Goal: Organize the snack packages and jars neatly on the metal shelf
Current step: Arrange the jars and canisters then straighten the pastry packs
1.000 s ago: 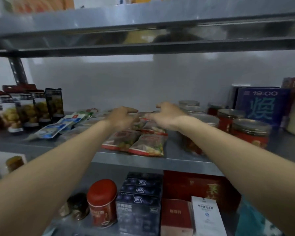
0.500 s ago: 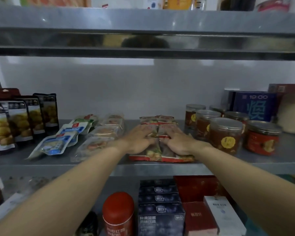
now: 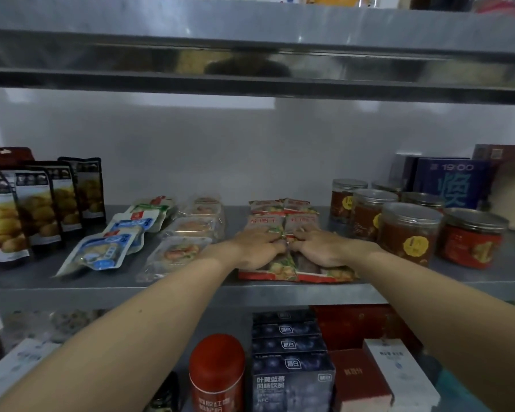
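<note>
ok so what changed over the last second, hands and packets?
Both hands came back from the rear of the red snack packets toward the shelf's front edge. The left hand and right hand now lie flat, side by side, on the front pair; no closed grip is visible. The front packets look squared up beside each other. Jars, blue pouches and clear packs look unchanged.

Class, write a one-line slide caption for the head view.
Both hands, left and right, press flat on red snack packets beside jars on metal shelf.
</note>
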Motion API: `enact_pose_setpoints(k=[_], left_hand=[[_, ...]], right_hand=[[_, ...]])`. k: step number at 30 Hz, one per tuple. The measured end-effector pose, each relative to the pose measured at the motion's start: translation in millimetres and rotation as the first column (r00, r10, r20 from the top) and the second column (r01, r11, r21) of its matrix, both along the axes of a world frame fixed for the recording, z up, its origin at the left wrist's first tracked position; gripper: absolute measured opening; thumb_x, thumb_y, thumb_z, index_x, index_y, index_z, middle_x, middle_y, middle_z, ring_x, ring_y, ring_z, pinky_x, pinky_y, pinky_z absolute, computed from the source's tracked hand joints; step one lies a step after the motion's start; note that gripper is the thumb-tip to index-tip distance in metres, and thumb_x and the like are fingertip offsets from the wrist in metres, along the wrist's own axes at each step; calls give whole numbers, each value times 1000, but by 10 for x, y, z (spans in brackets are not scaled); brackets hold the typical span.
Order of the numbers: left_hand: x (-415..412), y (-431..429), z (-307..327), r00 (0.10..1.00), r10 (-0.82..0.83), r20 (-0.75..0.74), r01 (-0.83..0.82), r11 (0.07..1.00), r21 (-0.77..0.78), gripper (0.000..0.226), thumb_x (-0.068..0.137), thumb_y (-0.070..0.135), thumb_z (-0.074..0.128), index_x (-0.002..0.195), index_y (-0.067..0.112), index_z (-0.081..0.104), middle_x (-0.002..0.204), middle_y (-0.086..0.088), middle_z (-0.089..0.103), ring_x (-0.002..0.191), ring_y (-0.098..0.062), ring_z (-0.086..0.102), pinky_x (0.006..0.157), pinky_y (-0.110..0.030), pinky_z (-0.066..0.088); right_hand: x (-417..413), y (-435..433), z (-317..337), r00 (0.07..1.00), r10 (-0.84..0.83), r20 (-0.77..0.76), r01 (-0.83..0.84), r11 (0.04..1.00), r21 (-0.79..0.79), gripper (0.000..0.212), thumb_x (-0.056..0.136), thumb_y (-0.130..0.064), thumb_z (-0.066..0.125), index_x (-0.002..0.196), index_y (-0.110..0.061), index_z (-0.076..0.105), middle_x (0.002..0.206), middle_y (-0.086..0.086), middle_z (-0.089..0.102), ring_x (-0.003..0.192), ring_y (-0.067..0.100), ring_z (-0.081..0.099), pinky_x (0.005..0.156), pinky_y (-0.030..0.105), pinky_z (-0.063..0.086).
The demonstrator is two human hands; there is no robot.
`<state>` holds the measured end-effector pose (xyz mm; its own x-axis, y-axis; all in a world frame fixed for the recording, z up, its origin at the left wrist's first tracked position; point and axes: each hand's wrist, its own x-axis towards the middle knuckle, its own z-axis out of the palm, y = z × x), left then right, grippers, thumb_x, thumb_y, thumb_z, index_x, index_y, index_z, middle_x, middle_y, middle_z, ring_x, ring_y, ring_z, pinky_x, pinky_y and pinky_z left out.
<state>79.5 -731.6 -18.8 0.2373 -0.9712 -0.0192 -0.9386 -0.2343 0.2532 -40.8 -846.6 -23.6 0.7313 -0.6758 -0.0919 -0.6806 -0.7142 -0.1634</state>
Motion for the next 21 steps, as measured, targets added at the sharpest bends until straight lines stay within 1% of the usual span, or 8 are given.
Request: enact_pose_setpoints(k=[2,4,7,10,12,14,18,21], left_hand=[[7,-17,-7,1000,3,12,-3,1000,-1,55,100,50,25,150,27,27,160,1,17,147,-22,14,119,-44,11],[13,-21,-2,1000,-1,-3,1,1000,-12,57,99,52,26,150,28,27,160,2,19,146,-22,16,119,-45,13],[32,-31,91,999,-6,-44,4,999,-53,57,99,50,30,150,26,26,159,2,22,146,-21,19,117,-36,16],[126,-154,217,1000,1,-6,-2,996,-84,55,100,45,36,150,23,28,158,-1,24,144,-22,24,113,-30,20],[214,-284,275,1000,14,11,-13,996,-91,55,99,42,41,149,23,30,157,-3,28,142,-24,29,110,-28,25],[330,-443,309,999,37,40,-34,996,-88,54,98,41,44,148,23,34,154,-5,33,138,-26,34,107,-29,30],[574,-826,288,997,51,59,-48,997,-58,56,95,48,45,146,25,38,149,-4,41,131,-27,43,103,-31,35],[688,-1079,263,997,37,62,-35,999,-26,53,97,49,38,145,25,38,150,-6,40,132,-28,41,104,-31,33]], right_hand=[[-2,-4,4,1000,1,-2,-1,1000,4,69,96,-61,26,155,-28,16,164,-1,6,150,25,4,118,55,3],[-11,3,40,1000,-6,18,5,1000,17,66,96,-61,26,154,-30,21,163,0,12,149,26,11,119,54,6],[-12,11,146,996,-4,87,3,1000,19,60,97,-56,29,151,-29,30,161,0,22,146,26,22,118,48,18],[42,-27,253,988,8,152,-11,1000,19,58,100,-51,32,149,-21,34,157,3,31,141,27,32,112,36,28],[129,-156,292,979,8,202,-13,1000,24,58,99,-51,36,148,-20,37,154,5,37,137,28,38,110,34,32],[254,-346,305,978,-5,209,-1,1000,27,59,98,-50,39,149,-21,35,153,6,38,136,28,39,110,34,33],[528,-739,290,982,-52,179,49,999,23,58,100,-40,39,152,-19,26,156,9,32,138,30,36,111,37,31],[735,-989,241,987,-43,152,40,999,24,54,100,-43,37,150,-20,33,155,7,34,136,28,37,110,36,31]])
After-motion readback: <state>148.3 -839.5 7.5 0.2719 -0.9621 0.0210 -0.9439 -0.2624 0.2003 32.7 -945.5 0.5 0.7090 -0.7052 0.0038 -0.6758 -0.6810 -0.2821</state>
